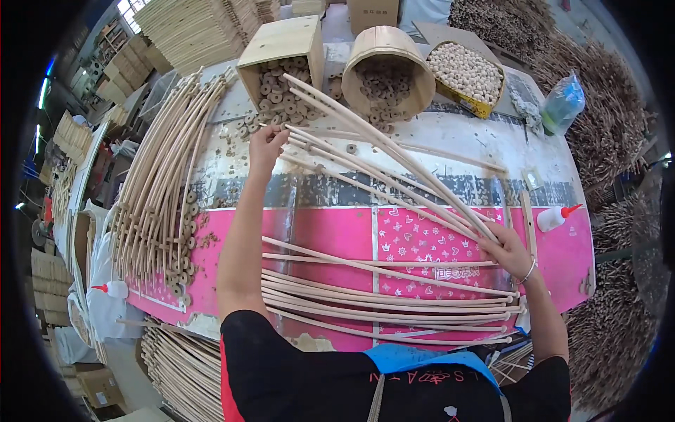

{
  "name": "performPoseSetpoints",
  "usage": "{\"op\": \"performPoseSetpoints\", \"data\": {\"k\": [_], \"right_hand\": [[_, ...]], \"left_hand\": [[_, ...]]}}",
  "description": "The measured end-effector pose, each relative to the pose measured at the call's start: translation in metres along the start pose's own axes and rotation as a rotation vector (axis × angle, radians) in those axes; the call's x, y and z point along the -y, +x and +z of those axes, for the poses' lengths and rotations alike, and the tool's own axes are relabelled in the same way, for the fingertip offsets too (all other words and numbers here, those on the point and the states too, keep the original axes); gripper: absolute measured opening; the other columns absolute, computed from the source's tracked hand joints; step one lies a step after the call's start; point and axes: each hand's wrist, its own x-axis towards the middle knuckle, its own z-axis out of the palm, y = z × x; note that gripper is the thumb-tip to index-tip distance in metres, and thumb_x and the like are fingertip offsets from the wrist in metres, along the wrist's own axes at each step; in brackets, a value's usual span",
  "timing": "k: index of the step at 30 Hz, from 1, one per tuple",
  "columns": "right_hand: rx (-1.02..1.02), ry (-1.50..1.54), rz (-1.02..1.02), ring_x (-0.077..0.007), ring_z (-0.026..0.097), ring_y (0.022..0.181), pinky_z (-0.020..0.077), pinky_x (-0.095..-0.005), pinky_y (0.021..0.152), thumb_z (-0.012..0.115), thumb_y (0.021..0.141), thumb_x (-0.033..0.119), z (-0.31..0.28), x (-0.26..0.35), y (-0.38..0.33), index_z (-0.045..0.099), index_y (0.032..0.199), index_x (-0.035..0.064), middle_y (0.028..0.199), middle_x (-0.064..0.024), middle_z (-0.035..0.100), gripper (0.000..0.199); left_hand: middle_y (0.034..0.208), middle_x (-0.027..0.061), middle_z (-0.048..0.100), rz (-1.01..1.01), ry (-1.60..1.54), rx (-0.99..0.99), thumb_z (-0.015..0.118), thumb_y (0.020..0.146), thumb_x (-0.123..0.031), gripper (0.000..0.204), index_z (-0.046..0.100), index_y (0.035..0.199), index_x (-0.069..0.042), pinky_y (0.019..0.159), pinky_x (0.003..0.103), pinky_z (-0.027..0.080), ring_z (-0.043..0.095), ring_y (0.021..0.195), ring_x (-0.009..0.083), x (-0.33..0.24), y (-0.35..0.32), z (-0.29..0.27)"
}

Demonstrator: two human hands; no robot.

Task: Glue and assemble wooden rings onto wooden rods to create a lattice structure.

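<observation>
My right hand (508,252) is closed round the near ends of several pale wooden rods (394,148), which fan out up and to the left over the table. My left hand (266,149) is raised by the far tips of the lower rods, its fingers pinched together. Whatever sits in that pinch is too small to make out. More rods (394,304), with small knobs on their right ends, lie side by side nearest my body. Round wooden discs with holes (281,88) spill from a tipped wooden box (281,39) just beyond my left hand.
A tipped wooden bucket (390,53) holds more discs, beside a yellow tray (485,105) of pale beads. Rods threaded with discs (158,183) are heaped at the left. Red-tipped glue bottles (552,218) stand out on the pink table covering (330,225). Bundled rods (598,105) crowd the right.
</observation>
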Motion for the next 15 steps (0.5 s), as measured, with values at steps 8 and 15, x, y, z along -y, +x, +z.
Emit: {"op": "performPoseSetpoints", "data": {"k": [8, 15], "right_hand": [[-0.010, -0.051, -0.057, -0.0034, 0.047, 0.064, 0.0363, -0.0222, 0.055, 0.062, 0.100, 0.011, 0.005, -0.006, 0.001, 0.065, 0.126, 0.0034, 0.072, 0.0048, 0.054, 0.028], [0.044, -0.093, -0.153, -0.0055, 0.052, 0.065, 0.0412, -0.0237, 0.057, 0.063, 0.098, 0.010, 0.015, 0.001, 0.017, 0.065, 0.124, 0.0023, 0.074, 0.0026, 0.056, 0.027]], "left_hand": [[0.076, -0.0018, 0.064, -0.058, -0.061, -0.025, 0.072, 0.094, -0.021, 0.019, 0.071, 0.102, -0.004, 0.049, 0.020, 0.039, 0.051, 0.058, 0.0035, -0.011, -0.022, -0.012], [0.078, -0.0009, 0.062, -0.459, -0.563, 0.175, 0.069, 0.097, -0.037, 0.029, 0.066, 0.098, -0.008, 0.042, 0.017, 0.030, 0.043, 0.052, 0.0029, -0.008, -0.021, -0.047]]}}
